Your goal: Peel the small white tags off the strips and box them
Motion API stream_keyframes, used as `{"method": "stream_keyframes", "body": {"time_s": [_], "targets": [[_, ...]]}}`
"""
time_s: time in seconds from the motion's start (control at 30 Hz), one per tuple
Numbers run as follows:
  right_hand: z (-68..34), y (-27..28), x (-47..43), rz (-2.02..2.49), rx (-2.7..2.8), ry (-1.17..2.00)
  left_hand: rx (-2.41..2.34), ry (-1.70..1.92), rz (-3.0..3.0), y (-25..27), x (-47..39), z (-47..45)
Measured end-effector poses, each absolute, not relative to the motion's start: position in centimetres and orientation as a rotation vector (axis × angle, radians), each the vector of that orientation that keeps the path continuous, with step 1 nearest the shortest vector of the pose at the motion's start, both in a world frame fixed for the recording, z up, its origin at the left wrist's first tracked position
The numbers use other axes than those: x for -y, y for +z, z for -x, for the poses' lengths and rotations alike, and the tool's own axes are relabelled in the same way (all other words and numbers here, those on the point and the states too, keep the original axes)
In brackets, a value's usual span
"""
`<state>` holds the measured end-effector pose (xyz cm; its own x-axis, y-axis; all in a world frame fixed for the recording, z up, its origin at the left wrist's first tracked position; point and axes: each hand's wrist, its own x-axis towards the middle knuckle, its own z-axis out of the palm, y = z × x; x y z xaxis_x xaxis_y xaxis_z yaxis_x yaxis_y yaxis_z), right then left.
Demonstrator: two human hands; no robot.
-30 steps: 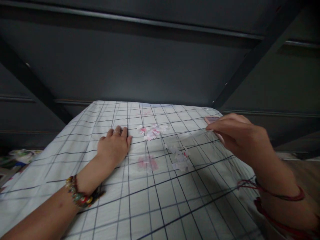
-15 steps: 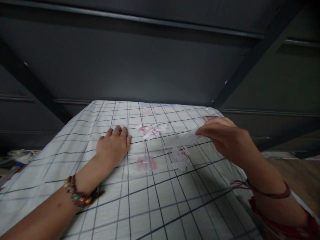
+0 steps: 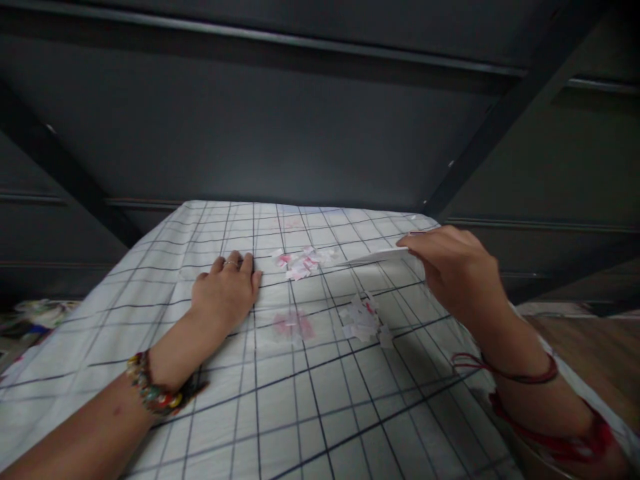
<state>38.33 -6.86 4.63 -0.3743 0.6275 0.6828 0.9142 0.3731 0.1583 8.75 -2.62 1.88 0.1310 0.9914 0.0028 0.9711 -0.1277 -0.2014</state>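
Note:
My left hand [image 3: 227, 287] lies palm down on the checked white cloth [image 3: 210, 413], fingers spread, with a ring on one finger. My right hand [image 3: 445, 267] pinches the right end of a thin white sheet [image 3: 375, 256], seen nearly edge-on above the cloth. It looks like paper or card; I cannot tell which. Below the sheet lies a pile of torn white paper scraps [image 3: 363, 320] with a little red. Another pile of pink-and-white paper scraps [image 3: 304, 261] sits farther back, near the sheet's left tip. A pinkish patch [image 3: 293, 327] shows on the cloth between my hands.
A dark panelled wall [image 3: 280, 133] rises behind the cloth-covered surface. At the far left, low down, is a jumble of items [image 3: 45, 313]. Brown floor [image 3: 590, 340] shows at the right. A fainter pink mark [image 3: 293, 223] lies near the cloth's back edge.
My right hand has moved slightly back and tilted the sheet, which now shows nearly edge-on. One scrap lies at the right of the nearer pile. My left hand has stayed still.

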Motion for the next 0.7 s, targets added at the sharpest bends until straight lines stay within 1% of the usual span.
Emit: {"method": "stream_keyframes", "body": {"time_s": [0.13,0.3,0.5,0.7], "targets": [[-38.0,3.8,6.2,1.4,2.089,-0.787,1.961,0.185,2.245,2.0,2.7,-8.8],[-37.9,3.4,5.9,1.381,2.132,-0.815,1.977,0.174,2.258,2.1,2.8,-8.8],[-38.2,4.2,6.4,1.376,2.169,-0.725,1.987,0.189,2.252,2.1,2.8,-8.8],[-38.4,4.4,6.8,1.372,2.111,-0.728,1.976,0.181,2.249,2.1,2.7,-8.9]]}}
